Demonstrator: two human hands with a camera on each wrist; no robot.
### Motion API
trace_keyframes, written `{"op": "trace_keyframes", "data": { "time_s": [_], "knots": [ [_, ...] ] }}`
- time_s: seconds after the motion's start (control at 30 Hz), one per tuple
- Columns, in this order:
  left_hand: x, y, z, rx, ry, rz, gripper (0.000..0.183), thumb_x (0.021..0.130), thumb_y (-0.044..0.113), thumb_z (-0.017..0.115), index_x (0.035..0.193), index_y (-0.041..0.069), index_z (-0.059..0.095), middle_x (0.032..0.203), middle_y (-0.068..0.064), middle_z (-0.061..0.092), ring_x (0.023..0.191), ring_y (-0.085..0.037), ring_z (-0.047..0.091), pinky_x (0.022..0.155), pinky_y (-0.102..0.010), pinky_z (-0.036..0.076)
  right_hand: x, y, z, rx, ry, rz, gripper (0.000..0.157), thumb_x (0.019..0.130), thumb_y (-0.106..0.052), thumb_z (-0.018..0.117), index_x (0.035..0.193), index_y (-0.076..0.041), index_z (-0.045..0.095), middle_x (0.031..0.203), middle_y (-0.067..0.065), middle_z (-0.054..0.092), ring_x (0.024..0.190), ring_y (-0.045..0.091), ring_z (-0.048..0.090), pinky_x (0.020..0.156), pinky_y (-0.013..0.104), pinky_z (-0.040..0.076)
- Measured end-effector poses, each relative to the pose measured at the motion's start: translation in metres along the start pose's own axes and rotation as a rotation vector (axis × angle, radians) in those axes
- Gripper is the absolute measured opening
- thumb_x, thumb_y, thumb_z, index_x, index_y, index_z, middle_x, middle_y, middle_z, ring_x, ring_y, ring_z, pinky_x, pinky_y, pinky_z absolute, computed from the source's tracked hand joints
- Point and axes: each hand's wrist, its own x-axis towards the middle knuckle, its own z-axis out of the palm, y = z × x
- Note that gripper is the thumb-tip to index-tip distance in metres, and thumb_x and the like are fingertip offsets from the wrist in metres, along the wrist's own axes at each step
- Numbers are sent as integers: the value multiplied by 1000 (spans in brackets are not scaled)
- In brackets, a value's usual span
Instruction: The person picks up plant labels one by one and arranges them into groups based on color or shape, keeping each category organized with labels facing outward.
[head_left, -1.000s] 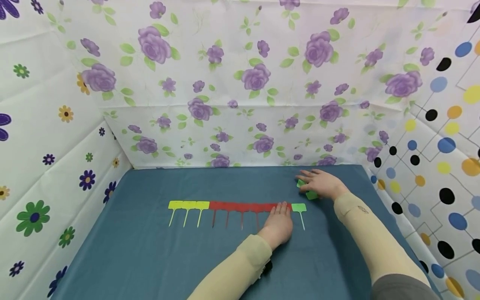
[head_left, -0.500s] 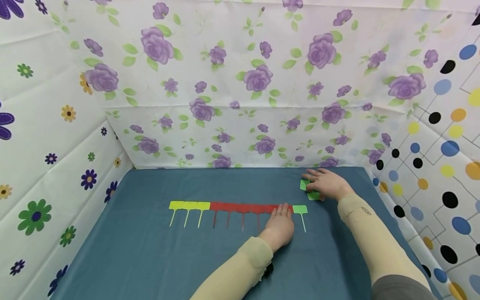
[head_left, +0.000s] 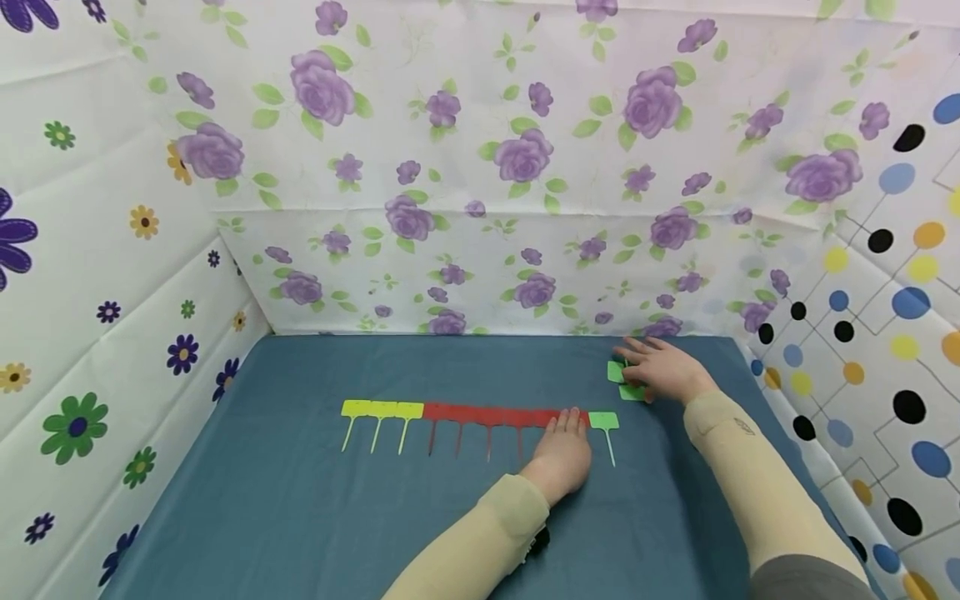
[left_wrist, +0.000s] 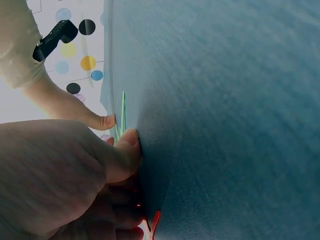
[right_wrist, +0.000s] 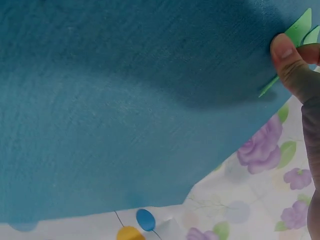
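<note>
A row of T-shaped plant labels lies on the blue cloth: yellow labels (head_left: 382, 409) at left, red labels (head_left: 480, 414) in the middle, one green label (head_left: 603, 420) at the right end. My left hand (head_left: 562, 454) rests on the right part of the red labels, fingers straight and together, hiding some of them. Farther back, my right hand (head_left: 663, 369) is at two loose green labels (head_left: 633, 392), its fingers spread and partly covering them. In the right wrist view, the thumb and index finger pinch a green label (right_wrist: 300, 29), its thin stem pointing out below the thumb.
Blue cloth (head_left: 300, 517) covers the table. A flowered sheet (head_left: 465, 208) stands along the back edge, with a flower-print sheet (head_left: 150, 333) at left and a dotted sheet (head_left: 870, 358) at right.
The whole head view has shifted slightly to the left. The left hand stays on the red labels; the right hand stays at the green ones, with only small finger movement.
</note>
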Motion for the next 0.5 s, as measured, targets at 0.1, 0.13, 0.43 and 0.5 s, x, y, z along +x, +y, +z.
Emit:
{"op": "trace_keyframes", "data": {
  "time_s": [0.1,0.13,0.43,0.5],
  "knots": [
    [0,-1,0,-15,-3,-2,51,118,22,39,169,15,36,176,0,25,162,-16,22,129,-27,23,-2,1,-1,33,44,-8,37,71,-26,98,96,-27,71,162,21,48,153,49,37,119,69,37],
    [1,-1,0,-22,-3,-3,52,118,22,39,169,15,36,176,0,25,162,-16,22,129,-27,23,-3,1,-2,37,61,-11,39,70,-27,99,97,-27,71,162,21,48,152,49,37,119,69,37],
    [3,-1,2,-16,2,6,52,117,22,42,169,16,36,176,0,25,162,-16,22,129,-27,23,3,0,-5,-59,114,-20,44,73,-11,98,104,-29,74,161,20,50,151,46,41,119,66,39],
    [3,-1,3,-3,2,9,52,117,22,42,169,16,35,176,1,24,162,-16,22,129,-27,23,4,0,-3,-87,103,-24,42,74,-12,98,103,-29,74,160,21,51,151,46,41,119,66,39]
  ]
}}
